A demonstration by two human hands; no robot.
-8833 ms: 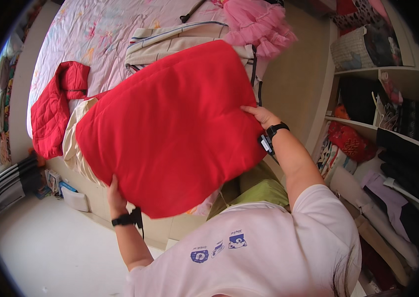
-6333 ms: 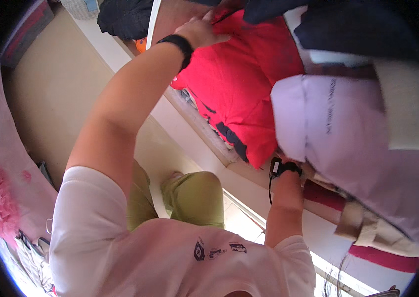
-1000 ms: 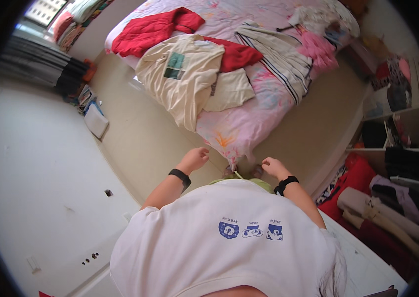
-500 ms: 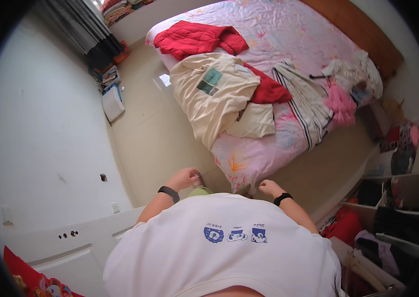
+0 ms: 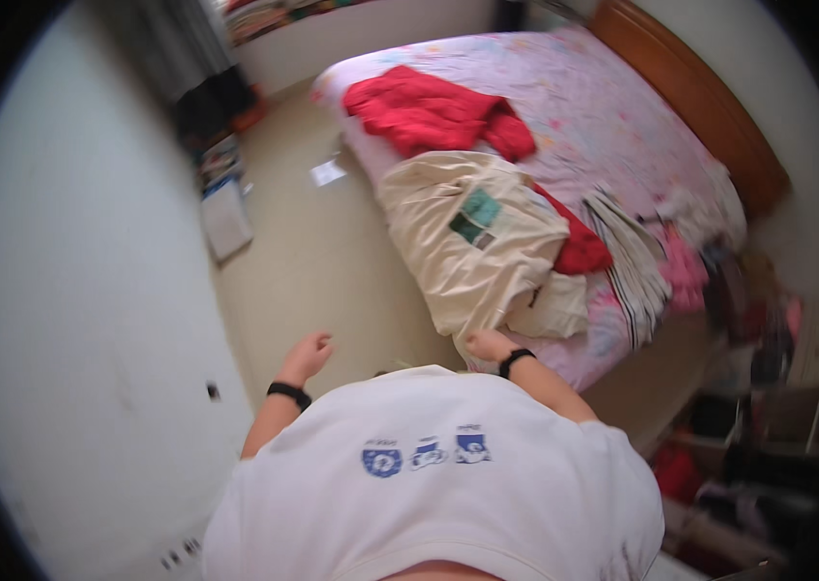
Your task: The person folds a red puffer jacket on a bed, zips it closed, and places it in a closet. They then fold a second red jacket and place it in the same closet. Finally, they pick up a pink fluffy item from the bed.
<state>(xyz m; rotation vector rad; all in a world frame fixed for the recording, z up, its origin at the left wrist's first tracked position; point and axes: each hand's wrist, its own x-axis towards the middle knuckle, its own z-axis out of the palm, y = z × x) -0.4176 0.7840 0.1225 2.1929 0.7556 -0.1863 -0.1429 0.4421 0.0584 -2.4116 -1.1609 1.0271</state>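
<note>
My left hand [image 5: 307, 354] hangs over the floor beside the bed, its fingers loosely curled and nothing showing in them. Nearer the bed, my right hand [image 5: 489, 345] is also loosely closed, and I see nothing in it. It overlaps the lower edge of a cream long-sleeved top [image 5: 429, 228] with a green print; whether they touch I cannot tell. That top lies spread over the bed's near corner. Behind it is a red quilted jacket [image 5: 419, 108], and a red garment [image 5: 579, 237] shows from under its right side. A striped cream garment [image 5: 634, 266] lies further right.
The bed [image 5: 574, 82] has a pink floral sheet and a wooden headboard [image 5: 710, 97]. Pink and white clothes [image 5: 685, 271] hang at its right edge. Crowded shelves [image 5: 719, 465] stand at lower right. A white wall [image 5: 90, 290] runs along the left, with a pale box [image 5: 225, 221] beside it.
My view has turned, and the bed and clothes now sit lower and further right. The hands are further apart: the left has moved left, the right has come up against the cream top's outline.
</note>
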